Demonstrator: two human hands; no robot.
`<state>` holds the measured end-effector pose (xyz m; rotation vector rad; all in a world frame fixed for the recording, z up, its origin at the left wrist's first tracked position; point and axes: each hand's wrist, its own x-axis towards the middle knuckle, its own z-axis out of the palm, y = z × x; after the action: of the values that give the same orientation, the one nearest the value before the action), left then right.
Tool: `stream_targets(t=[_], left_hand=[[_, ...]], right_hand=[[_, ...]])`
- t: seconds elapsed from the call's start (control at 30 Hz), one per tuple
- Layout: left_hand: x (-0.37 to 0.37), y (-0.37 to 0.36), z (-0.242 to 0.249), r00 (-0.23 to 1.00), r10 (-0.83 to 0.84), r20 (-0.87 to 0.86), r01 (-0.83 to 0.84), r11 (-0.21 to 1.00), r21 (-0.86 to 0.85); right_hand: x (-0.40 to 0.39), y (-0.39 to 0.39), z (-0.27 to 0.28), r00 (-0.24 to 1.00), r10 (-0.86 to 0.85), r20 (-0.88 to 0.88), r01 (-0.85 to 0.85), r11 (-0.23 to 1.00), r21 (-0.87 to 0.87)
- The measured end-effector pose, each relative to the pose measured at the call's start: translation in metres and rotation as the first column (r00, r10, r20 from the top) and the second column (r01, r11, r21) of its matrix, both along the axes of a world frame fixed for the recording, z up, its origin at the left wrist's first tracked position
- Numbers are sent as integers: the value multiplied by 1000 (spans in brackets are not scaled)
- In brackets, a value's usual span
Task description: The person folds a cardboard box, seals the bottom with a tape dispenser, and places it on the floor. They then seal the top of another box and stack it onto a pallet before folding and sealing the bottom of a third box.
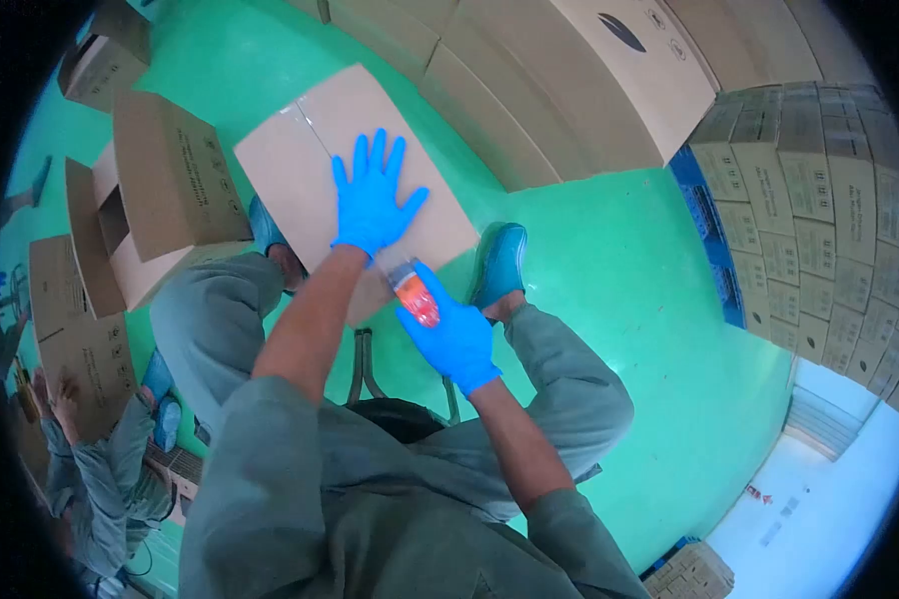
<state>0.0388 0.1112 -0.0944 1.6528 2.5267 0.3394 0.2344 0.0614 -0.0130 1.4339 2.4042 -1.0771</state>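
Two blue-gloved hands work one cardboard box [310, 170] on the green floor [609, 280] — left hand [372, 200] splayed flat on its flaps, right hand [456, 334] gripping a tape dispenser [415, 295] at the near edge — best kept pressed firmly for a straight seam.

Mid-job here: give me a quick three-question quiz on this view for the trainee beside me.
1. True or false: the left hand lies flat, fingers spread, on the box.
2. What does the right hand grip? A) scissors B) tape dispenser C) marker
3. What colour is the floor?

Key: 1 true. 2 B, the orange tool at the box's near edge. 3 green.
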Motion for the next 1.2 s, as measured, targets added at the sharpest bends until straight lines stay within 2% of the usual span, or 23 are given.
stream_targets(t=[0.07,0.2,0.27,0.37,0.4,0.47,0.57,0.7,0.77,0.8,0.83,0.87,0.9,0.97,1.0,1.03,1.07,1.1,1.13,1.17,1.2], left_hand=[[-12,7,-2,998,-9,-60,9,1000,-4],[-14,10,-2,999,-13,-52,12,1000,-6],[-15,10,-5,998,-7,-65,8,1000,18],[-15,11,-4,997,-14,-76,14,1000,2],[-13,10,-4,996,-30,-80,30,1000,-2],[-13,12,-1,998,-12,-64,12,1000,-8],[-11,15,0,995,-13,-100,8,998,-58],[-6,16,-2,985,-91,-144,77,992,-102],[-3,17,1,991,-47,-126,43,998,-37],[1,14,4,989,-73,-130,68,997,-42],[3,15,8,992,-64,-108,58,997,-56],[2,20,14,994,-49,-94,43,997,-58],[0,23,14,991,-53,-123,50,998,-28],[-1,22,7,984,-62,-167,46,994,-99],[-1,22,6,985,-64,-161,51,995,-83],[-1,19,4,982,-99,-161,81,991,-111],[0,21,1,981,-89,-172,75,994,-85],[1,20,0,980,-74,-182,65,996,-56],[3,19,-2,980,-92,-176,82,995,-63],[3,22,-2,980,-85,-182,75,995,-60],[5,22,-1,979,-77,-190,67,996,-58]], right_hand=[[-7,3,-8,998,-9,-60,11,1000,28],[35,-13,-6,1000,-13,-10,13,999,-29],[61,-24,-15,987,4,162,14,993,-115],[77,-31,-59,981,1,193,22,993,-120],[73,-32,-79,982,-14,188,38,992,-124],[43,-19,-117,989,19,148,-16,1000,-21],[-6,7,-119,991,-15,134,27,996,-86],[-14,8,-120,983,-86,165,109,985,-137],[-14,9,-106,982,-107,155,133,976,-171],[-10,-4,-130,980,-132,151,158,972,-176],[-7,-20,-179,966,-116,231,144,984,-107],[-11,-23,-205,947,-106,303,121,992,-28],[-14,-17,-207,954,-123,273,128,992,-1],[-11,-20,-212,889,-375,263,428,885,-185],[-18,-17,-194,880,-400,254,453,869,-201],[-17,-11,-154,747,-623,234,665,682,-305],[-13,-10,-130,555,-795,246,807,443,-390],[-13,-24,-137,539,-800,265,818,420,-393],[-21,-34,-147,333,-942,-45,832,316,-457],[-28,-39,-157,55,-942,-331,809,236,-538],[-33,-36,-147,44,-945,-325,814,223,-537]])
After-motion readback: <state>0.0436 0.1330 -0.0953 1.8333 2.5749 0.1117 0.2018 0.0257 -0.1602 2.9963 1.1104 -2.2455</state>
